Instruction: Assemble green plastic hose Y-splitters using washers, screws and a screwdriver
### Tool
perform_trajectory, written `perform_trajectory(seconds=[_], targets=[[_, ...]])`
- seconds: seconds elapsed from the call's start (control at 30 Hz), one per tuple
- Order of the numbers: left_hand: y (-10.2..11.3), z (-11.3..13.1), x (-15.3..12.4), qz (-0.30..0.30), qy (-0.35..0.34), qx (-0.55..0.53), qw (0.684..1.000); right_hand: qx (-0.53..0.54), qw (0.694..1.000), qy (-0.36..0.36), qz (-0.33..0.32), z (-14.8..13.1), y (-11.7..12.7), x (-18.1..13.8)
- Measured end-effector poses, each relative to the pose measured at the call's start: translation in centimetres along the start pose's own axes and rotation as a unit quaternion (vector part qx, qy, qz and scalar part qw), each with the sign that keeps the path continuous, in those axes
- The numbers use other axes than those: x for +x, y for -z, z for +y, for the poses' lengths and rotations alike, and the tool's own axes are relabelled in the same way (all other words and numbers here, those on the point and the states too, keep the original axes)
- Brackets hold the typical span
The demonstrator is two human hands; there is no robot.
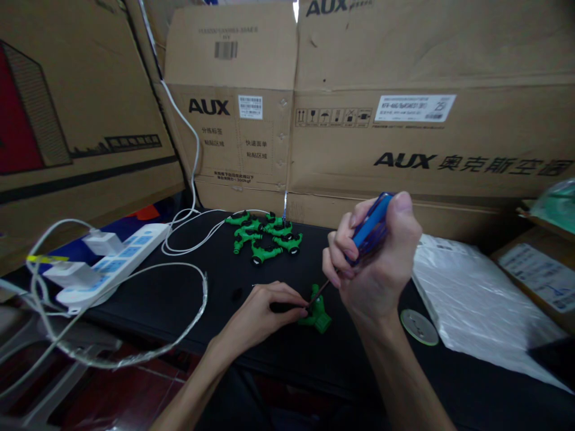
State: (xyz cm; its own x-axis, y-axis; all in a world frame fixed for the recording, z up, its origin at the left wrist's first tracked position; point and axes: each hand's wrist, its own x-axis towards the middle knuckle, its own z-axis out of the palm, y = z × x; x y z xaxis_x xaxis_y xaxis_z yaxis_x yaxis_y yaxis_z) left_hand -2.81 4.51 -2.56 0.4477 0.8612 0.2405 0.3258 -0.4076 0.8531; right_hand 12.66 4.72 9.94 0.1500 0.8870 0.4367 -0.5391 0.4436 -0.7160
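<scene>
My right hand (376,263) is closed round the blue handle of a screwdriver (371,226), whose shaft slants down-left to a green plastic fitting (318,312) on the black table (188,299). The tip meets the fitting's top. My left hand (265,311) lies low on the table just left of the fitting, fingers curled and pinching a small dark piece against it. What that piece is I cannot make out. A pile of several similar green fittings (265,238) lies farther back, untouched.
A white power strip (112,263) with two chargers plugged in and looping white cables (188,233) sits at the left. Cardboard boxes (404,120) wall the back. A white plastic bag (471,293) and a small round disc (418,327) lie at the right.
</scene>
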Motion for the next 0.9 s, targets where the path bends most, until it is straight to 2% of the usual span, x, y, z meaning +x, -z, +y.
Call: perform_trajectory(seconds=[0.37,0.67,0.9], targets=[[-0.1,-0.3,0.0,-0.002,-0.004,-0.002,1.000,0.017,1.000,0.022,-0.011,0.1,-0.1,0.2],[0.0,0.0,-0.1,-0.004,-0.007,0.001,1.000,0.000,1.000,0.009,0.003,0.3,0.0,0.1],[-0.5,0.0,-0.6,0.011,0.003,0.020,1.000,-0.021,0.998,0.009,-0.064,1.1,-0.1,0.6]])
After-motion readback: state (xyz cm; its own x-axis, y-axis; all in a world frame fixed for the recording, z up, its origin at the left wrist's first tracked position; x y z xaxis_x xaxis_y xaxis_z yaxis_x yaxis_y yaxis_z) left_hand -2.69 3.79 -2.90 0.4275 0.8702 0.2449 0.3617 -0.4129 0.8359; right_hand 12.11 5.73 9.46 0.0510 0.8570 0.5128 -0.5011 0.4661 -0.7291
